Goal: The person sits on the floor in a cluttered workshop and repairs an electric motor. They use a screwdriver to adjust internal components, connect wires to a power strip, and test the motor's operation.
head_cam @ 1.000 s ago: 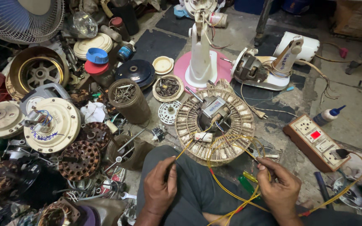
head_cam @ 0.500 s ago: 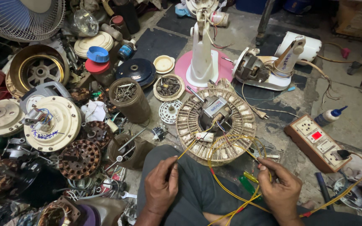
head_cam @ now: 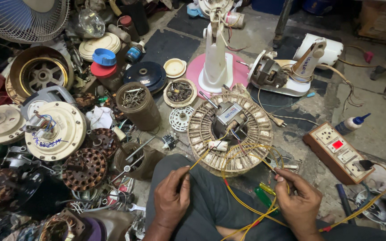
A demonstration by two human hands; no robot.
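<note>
Stator: the round cream fan stator [head_cam: 230, 130] lies on the floor just beyond both hands, yellow wires [head_cam: 246, 156] looping off its near rim.
Left hand: the left hand [head_cam: 171, 198] is pinched shut on one yellow wire end, resting on the knee.
Right hand: the right hand [head_cam: 299, 203] is closed on another yellow wire; a tester seems tucked beneath it.
Containers: a brown cylinder tin [head_cam: 138, 105] holds screws; a shallow cream dish [head_cam: 180, 92] holds small dark parts.
Switchboard: the socket board [head_cam: 338, 151] sits right of the stator.

Head view, steeply down, seemingly near.
</note>
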